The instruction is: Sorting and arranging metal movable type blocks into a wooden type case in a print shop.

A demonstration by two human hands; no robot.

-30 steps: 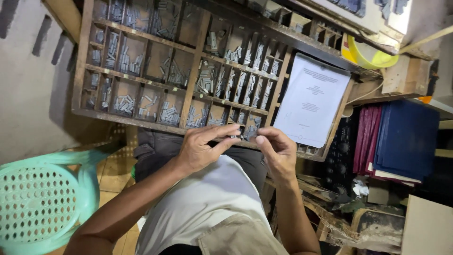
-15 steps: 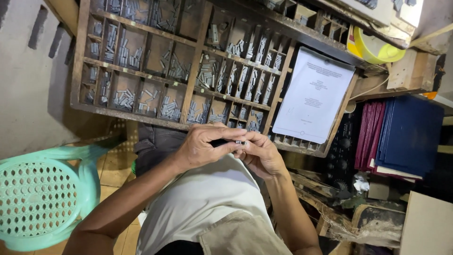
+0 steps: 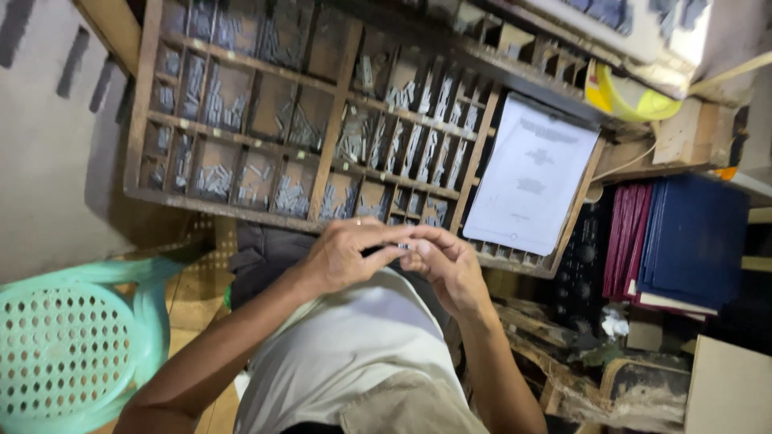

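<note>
A small dark metal piece (image 3: 384, 250) is pinched between left hand (image 3: 342, 259) & right hand (image 3: 445, 265), fingertips together on it. Long axis approx. sideways; pointing end can't be told. It's held just below the near edge of the compartmented wooden type tray (image 3: 322, 120).

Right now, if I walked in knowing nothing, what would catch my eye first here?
Probably the big wooden type case across the top, its many compartments filled with small grey metal pieces. Just below it, the left hand and right hand meet, pinching something small and dark between the fingertips. After that, the white printed sheet leaning on the case's right end and the mint-green plastic stool at lower left.
</note>
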